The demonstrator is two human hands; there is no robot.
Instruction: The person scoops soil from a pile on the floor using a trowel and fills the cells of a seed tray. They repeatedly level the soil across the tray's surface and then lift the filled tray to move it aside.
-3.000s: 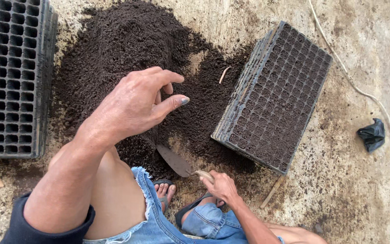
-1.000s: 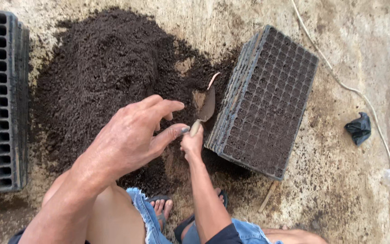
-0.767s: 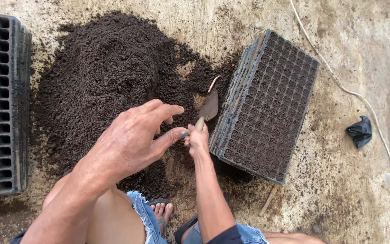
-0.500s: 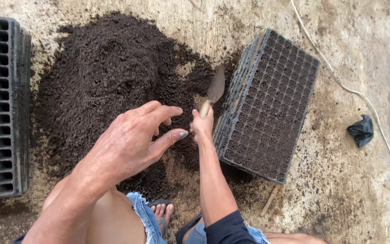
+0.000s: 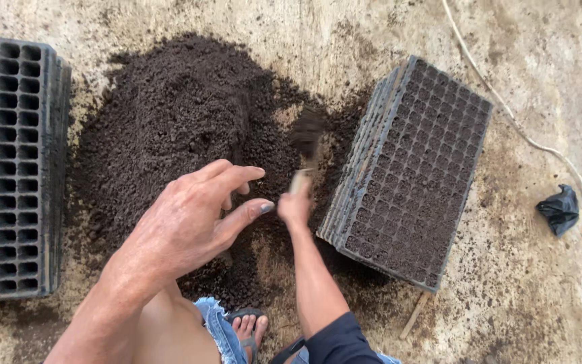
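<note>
My left hand (image 5: pixel 193 219) hovers over the dark soil pile (image 5: pixel 176 128), fingers loosely curled and apart, holding nothing. My right hand (image 5: pixel 296 205) grips the wooden handle of a small trowel (image 5: pixel 306 145); its blade, blurred and loaded with soil, is over the pile's right edge. Just right of the trowel lies a tilted stack of black seedling trays (image 5: pixel 409 172), the top one filled with soil.
A stack of empty black seedling trays (image 5: pixel 8 165) lies at the left edge. A crumpled black bag (image 5: pixel 560 209) and a thin white cord (image 5: pixel 527 135) lie on the concrete floor at right. My sandalled foot (image 5: pixel 247 330) is below the pile.
My right hand rose from near my knees, took the trowel into the pile beside the filled tray and pushed it farther up. My left hand stayed hovering over the soil.
</note>
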